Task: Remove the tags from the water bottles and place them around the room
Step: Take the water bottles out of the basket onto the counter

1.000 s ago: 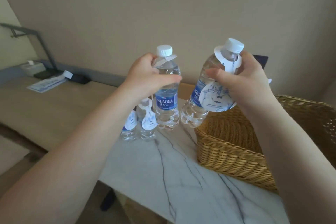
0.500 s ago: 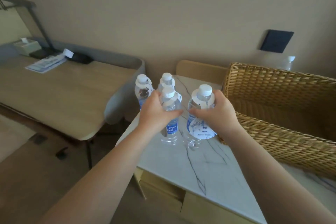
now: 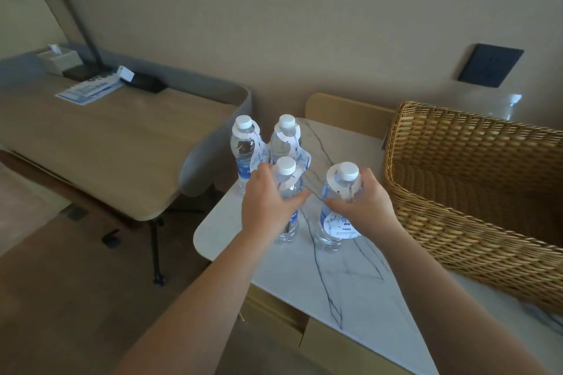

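Gripping two bottles, one per hand, both standing upright on the marble tabletop (image 3: 350, 289). My left hand (image 3: 269, 207) is wrapped around the front-left bottle (image 3: 286, 189) just below the neck, fingers closed on its body, thumb pointing right. It has a white cap, a white tag collar at the neck and a blue label mostly hidden by my hand. My right hand (image 3: 362, 207) is closed around the front-right bottle (image 3: 336, 222) from its right side, thumb across the front. Its tag (image 3: 342, 224) is on: the ring sits around the neck under the cap and the round white flap with blue print hangs down over the label. The two bottles stand near each other, not touching.

Just behind them, two more bottles stand upright near the table's back-left corner: back-left bottle (image 3: 243, 152) and back-right bottle (image 3: 285, 140), both capped, both with white tags looped at the neck. Those two are just beside each other; cannot tell if they touch.

Right of the bottles, a wicker basket (image 3: 475, 222) sits on the same tabletop, near my right hand but apart from it. Further left, well apart, a wooden desk (image 3: 115, 146) with a blue leaflet (image 3: 88, 91) and a tissue box (image 3: 58, 58). On the far wall, a dark panel (image 3: 490, 69).
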